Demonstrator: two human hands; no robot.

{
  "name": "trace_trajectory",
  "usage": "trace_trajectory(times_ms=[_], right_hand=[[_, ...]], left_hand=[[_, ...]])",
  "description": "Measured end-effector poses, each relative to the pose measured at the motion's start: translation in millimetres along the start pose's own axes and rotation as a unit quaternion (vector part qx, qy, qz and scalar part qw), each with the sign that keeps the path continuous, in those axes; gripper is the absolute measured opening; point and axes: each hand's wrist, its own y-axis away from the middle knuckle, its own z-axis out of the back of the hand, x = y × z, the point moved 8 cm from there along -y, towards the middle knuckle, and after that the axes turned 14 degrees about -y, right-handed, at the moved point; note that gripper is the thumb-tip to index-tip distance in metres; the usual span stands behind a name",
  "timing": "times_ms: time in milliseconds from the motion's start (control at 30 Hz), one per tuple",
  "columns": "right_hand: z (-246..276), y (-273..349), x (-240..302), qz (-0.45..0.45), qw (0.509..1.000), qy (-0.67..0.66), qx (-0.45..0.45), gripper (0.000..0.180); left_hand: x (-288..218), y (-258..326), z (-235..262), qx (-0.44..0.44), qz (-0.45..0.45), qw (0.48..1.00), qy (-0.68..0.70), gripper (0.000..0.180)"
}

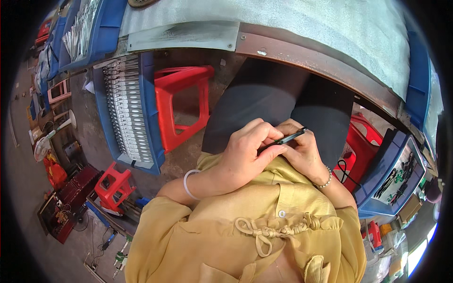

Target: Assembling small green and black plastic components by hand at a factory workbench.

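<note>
Head view: left hand (247,153) and right hand (302,151) meet over the lap, fingers of both closed on a thin dark strip (283,139) held between them. It appears light, rigid and narrow; pinching both ends should give best control. Blue tray (150,108) of parts sits left.

No packages, labels, signs or screens can be made out anywhere in the frame, from the upper bench down to the lower floor.
</note>
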Motion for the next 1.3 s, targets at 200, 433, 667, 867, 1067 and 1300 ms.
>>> trace_trajectory(times_ms=[200, 433, 667, 867, 1067, 1300], right_hand=[[5.6, 10.0, -24.8, -0.171, 0.983, -0.059, -0.037, 0.022], [-3.2, 1.2, -9.1, -0.101, 0.986, -0.125, 0.035, 0.018], [-1.8, 5.3, -16.7, -0.120, 0.971, -0.208, 0.012, 0.017], [-2.2, 8.8, -13.7, -0.096, 0.968, -0.230, 0.023, 0.016], [-4.9, 5.2, -6.3, -0.070, 0.979, -0.184, 0.049, 0.016], [-4.7, 5.8, -3.4, -0.062, 0.973, -0.216, 0.059, 0.018]], left_hand=[[-4.5, -0.7, -4.9, 0.010, 0.002, 1.000, -0.005, 0.018], [-17.6, -2.8, 1.7, -0.027, -0.051, 0.994, -0.097, 0.022], [-31.8, -5.3, -1.6, -0.025, -0.076, 0.984, -0.156, 0.024], [-36.5, -5.1, -6.6, -0.015, -0.078, 0.979, -0.187, 0.024], [-36.6, -2.9, -5.4, -0.005, -0.079, 0.976, -0.201, 0.022], [-45.2, -10.1, -7.9, 0.008, -0.087, 0.972, -0.216, 0.021]])
